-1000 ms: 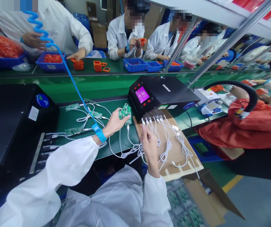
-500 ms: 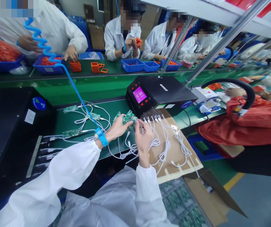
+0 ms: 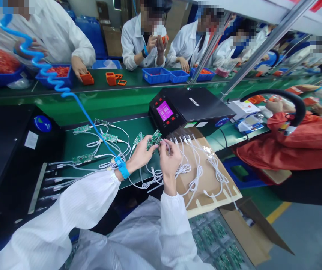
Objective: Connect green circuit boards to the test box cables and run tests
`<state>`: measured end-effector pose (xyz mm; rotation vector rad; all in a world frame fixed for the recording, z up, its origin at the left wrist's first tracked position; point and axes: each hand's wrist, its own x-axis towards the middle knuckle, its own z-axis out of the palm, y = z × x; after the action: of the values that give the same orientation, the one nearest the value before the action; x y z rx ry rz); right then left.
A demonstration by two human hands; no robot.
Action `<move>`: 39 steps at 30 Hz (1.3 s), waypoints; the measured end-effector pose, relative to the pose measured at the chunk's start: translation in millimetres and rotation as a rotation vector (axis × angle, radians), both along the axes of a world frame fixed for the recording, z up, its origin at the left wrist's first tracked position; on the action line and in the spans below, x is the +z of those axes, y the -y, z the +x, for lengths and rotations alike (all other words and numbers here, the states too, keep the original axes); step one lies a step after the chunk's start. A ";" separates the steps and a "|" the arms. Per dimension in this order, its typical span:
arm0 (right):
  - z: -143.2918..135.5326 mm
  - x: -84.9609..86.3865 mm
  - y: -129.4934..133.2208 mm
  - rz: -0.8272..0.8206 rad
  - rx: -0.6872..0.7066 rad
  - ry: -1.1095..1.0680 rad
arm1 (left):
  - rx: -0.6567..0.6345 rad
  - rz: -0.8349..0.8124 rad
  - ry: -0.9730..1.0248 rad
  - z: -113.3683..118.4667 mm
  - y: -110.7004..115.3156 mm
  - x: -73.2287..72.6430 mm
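My left hand, with a blue strap at its wrist, holds a green circuit board between thumb and fingers. Close against the board's right edge, my right hand is closed in a pinch on the end of a white cable; the exact contact is hidden by the fingers. Another green board lies just behind my left hand. More boards with white cables plugged in rest on the green bench at the left. Bundled white cables lie on the cardboard right of my right hand.
A black box with a lit screen stands behind my hands. Another black box is at the left. A blue coiled cord crosses to my left wrist. Packed boards lie below the cardboard. People work across the bench.
The board in my left hand is turned slightly and my right fingers have curled in at its edge. Across the bench, a person's hands have shifted around an orange part.
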<state>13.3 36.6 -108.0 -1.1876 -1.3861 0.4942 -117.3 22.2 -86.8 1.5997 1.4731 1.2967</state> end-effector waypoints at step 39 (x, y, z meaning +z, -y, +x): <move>-5.5 2.7 -9.3 -0.176 0.172 -0.234 | 0.061 0.042 0.001 6.5 6.6 8.8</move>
<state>7.8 45.9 -105.2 -1.1148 -1.2663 0.8651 -110.8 15.5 -78.0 1.5915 1.5146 1.3704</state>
